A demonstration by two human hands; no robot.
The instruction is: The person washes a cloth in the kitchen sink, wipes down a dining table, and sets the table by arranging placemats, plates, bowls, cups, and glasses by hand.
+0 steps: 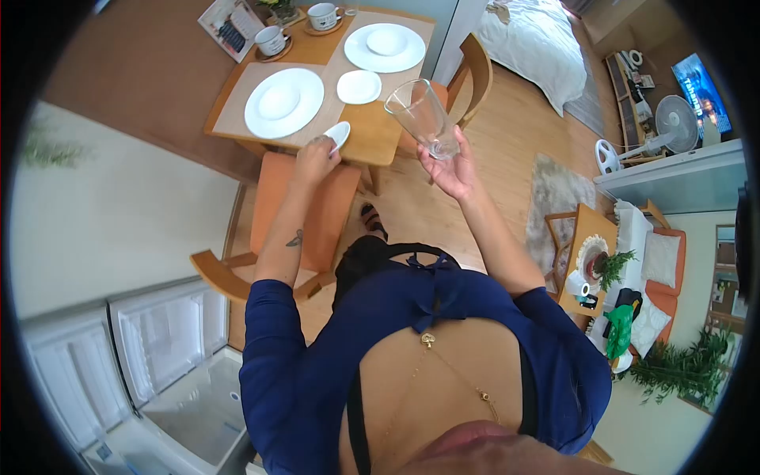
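Observation:
My right hand point(453, 165) is closed around the base of a clear drinking glass point(418, 112), which it holds tilted in the air to the right of the table's corner. At the near edge of the dining table point(372, 131), my left hand point(315, 161) grips a small white dish point(339, 136). Just beyond that dish lies a small white square plate point(359, 87). To its left, a large white plate point(261, 123) has a smaller one stacked on it. A second stack of white plates point(404, 59) sits on the far side.
Two cups on saucers, a near cup point(271, 39) and a far cup point(323, 16), stand by a framed picture point(226, 32). An orange-seated chair point(297, 214) is close by my left arm. Another chair point(473, 79) stands at right. An open chest freezer point(198, 404) is lower left.

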